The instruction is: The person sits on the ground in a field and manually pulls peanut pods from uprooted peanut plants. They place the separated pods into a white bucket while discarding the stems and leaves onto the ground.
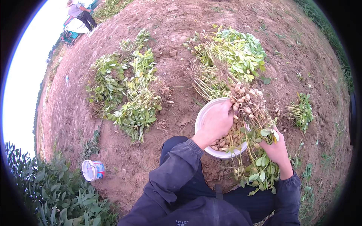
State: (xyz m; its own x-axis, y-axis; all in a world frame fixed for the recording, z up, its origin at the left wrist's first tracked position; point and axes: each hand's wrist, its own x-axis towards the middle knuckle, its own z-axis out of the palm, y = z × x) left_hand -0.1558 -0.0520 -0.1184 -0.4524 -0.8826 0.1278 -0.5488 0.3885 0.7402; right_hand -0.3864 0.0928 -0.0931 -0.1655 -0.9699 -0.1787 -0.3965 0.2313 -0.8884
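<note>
A white bucket (223, 154) with peanuts in their shells (224, 142) inside stands on the soil before me. Over its right side lies an uprooted peanut plant, its pod cluster (245, 99) above the bucket's far right rim. My right hand (275, 147) grips the stems of this plant, and its leaves (261, 169) hang down towards my lap. At the near end of the pod cluster is my left hand (219, 118), above the bucket, its fingertips against the pods; whether it grips one is hidden.
Beyond the bucket lies a pile of peanut plants (234, 53), with another pile (135, 93) to the left. A small bunch (302, 111) rests at right. A printed plastic bucket (97, 170) lies tipped at lower left. Far off, a person (79, 12) stands by a green cart (69, 36).
</note>
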